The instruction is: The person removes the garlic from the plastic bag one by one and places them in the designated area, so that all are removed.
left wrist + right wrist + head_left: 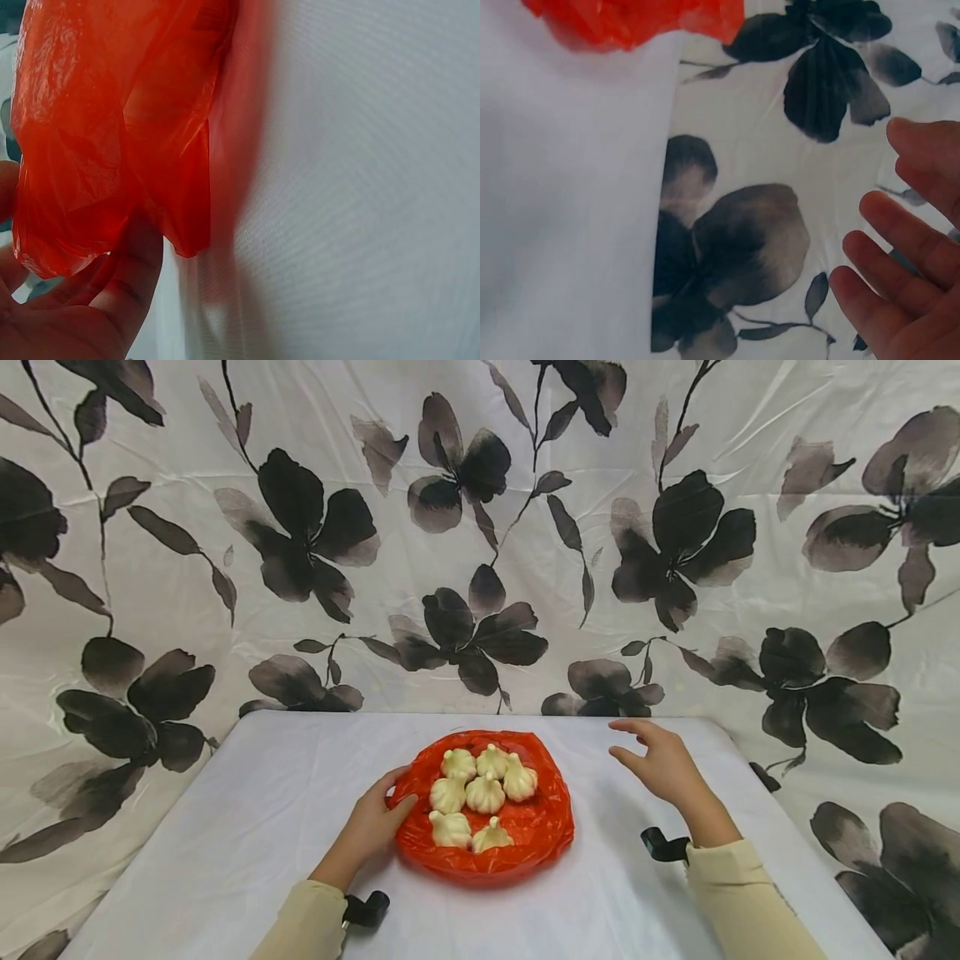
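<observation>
A red plastic bag, its mouth spread wide, sits on the white table with several pale garlic bulbs inside. At the bag's left rim my left hand grips the plastic, thumb on the inner side and fingers outside. In the left wrist view, the fingers of that hand lie behind and under the crinkled red plastic. My right hand is raised right of the bag, apart from it, thumb and fingers spread with nothing between them. The right wrist view shows these fingers loosely extended.
The white table has its far edge against a floral-patterned cloth backdrop, which also runs down both sides. A black wrist camera sits on the left wrist and another camera on the right.
</observation>
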Tool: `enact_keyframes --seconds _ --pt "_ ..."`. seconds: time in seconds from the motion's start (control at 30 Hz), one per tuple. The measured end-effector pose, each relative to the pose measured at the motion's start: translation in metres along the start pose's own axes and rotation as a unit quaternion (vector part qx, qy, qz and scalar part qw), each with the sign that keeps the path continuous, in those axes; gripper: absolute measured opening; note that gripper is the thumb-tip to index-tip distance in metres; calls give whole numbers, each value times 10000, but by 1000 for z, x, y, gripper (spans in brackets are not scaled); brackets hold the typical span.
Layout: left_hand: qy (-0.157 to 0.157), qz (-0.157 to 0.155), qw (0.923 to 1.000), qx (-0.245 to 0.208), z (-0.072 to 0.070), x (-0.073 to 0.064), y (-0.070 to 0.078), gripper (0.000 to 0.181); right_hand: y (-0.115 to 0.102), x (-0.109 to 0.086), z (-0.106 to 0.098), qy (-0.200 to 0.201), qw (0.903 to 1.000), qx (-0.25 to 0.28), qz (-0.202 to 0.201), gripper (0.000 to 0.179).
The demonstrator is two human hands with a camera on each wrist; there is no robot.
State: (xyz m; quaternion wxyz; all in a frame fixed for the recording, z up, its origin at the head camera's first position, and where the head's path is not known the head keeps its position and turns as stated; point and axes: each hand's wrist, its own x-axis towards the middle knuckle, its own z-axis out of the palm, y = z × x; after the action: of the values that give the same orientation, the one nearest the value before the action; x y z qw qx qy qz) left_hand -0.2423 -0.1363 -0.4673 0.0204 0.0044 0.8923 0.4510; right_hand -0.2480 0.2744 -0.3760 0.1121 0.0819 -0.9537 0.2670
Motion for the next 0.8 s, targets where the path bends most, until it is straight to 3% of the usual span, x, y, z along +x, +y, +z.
enact_keyframes --seconds 0.27,0.53,0.8 --pt "-22 42 10000 37 0 1 -1 58 -19 -3 8 11 9990 217 -391 42" --pt "-41 -53 10000 -10 2 0 -2 58 -32 -7 21 294 9935 577 -936 36" --pt "-13 -57 10000 62 2 0 -1 58 -47 -9 33 12 9881 1066 -1107 34"
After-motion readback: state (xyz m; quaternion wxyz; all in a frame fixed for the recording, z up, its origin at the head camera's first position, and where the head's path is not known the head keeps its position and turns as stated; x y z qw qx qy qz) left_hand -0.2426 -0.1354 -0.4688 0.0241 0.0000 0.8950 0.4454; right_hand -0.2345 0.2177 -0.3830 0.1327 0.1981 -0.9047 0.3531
